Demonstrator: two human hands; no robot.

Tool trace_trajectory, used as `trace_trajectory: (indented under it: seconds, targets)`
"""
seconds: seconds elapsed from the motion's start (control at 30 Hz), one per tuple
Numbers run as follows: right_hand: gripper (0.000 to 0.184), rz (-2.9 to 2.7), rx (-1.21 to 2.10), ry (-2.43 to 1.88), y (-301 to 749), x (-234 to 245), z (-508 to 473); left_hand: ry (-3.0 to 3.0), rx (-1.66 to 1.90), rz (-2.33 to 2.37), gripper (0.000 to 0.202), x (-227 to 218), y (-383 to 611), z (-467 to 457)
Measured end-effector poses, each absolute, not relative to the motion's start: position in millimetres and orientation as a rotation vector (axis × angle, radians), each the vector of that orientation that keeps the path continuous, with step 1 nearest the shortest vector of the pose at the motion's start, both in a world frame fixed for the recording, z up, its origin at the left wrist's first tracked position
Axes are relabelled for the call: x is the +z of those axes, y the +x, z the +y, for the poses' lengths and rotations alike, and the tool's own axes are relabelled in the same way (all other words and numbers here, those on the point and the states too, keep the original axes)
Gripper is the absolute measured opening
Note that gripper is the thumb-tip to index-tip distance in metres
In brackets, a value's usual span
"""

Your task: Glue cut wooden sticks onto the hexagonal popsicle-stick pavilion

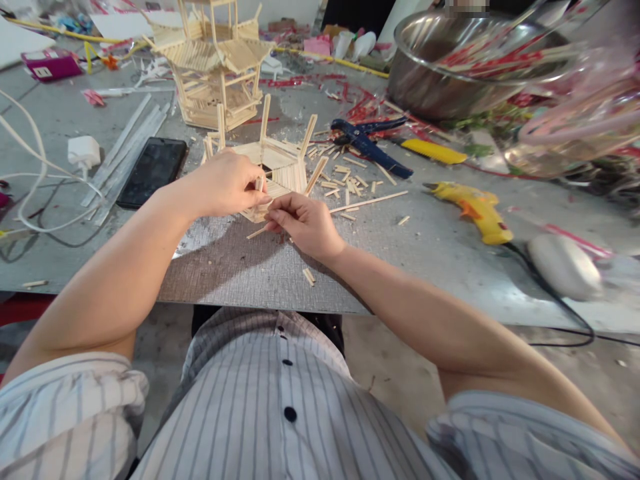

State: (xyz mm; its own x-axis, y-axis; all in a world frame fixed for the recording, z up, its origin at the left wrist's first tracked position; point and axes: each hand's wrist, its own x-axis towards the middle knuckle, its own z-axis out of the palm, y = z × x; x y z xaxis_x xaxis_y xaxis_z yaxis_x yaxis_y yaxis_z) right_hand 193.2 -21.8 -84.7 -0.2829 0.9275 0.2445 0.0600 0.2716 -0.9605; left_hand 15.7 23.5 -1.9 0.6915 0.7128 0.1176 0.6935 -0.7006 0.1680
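Note:
My left hand [225, 183] is closed in a pinch over the near left side of a small many-sided stick frame [290, 175]. A short wooden stick [259, 183] stands between its thumb and fingers. My right hand [306, 223] is closed too, its fingertips almost meeting the left ones at the frame's near edge. From under its curled fingers pokes the end of a thin wooden stick [256, 233]. Several upright posts rise from the frame's corners, and slats fill part of its floor. My hands hide the frame's near left part.
Behind stands a tiered stick pavilion [220, 87]. Blue cutters [373, 147], a yellow utility knife [434, 151], stick offcuts [347, 180] and a yellow glue gun [473, 210] lie to the right. A phone [153, 173] and clear glue sticks [123, 153] lie left. A steel bowl [425, 87] stands back right.

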Motion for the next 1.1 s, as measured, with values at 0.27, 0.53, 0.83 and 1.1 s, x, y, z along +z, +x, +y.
trace_trajectory:
  seconds: [0.27,0.53,0.83,1.1]
  targets:
    - [0.014,-1.608,1.159,-0.944,193.5,-85.4,-21.0,2.792,0.277,1.14,0.025,-3.3,12.9,23.2]
    - [0.024,-1.583,1.181,-0.961,193.5,-85.5,-21.3,2.754,0.242,1.176,0.018,1.1,15.1,20.6]
    - [0.026,-1.496,1.276,-0.977,196.5,-78.6,-25.1,2.735,0.235,1.144,0.025,4.5,13.6,17.4]
    - [0.016,-1.535,1.172,-1.048,205.7,-78.1,-23.7,2.716,0.336,1.136,0.027,4.8,11.6,19.9]
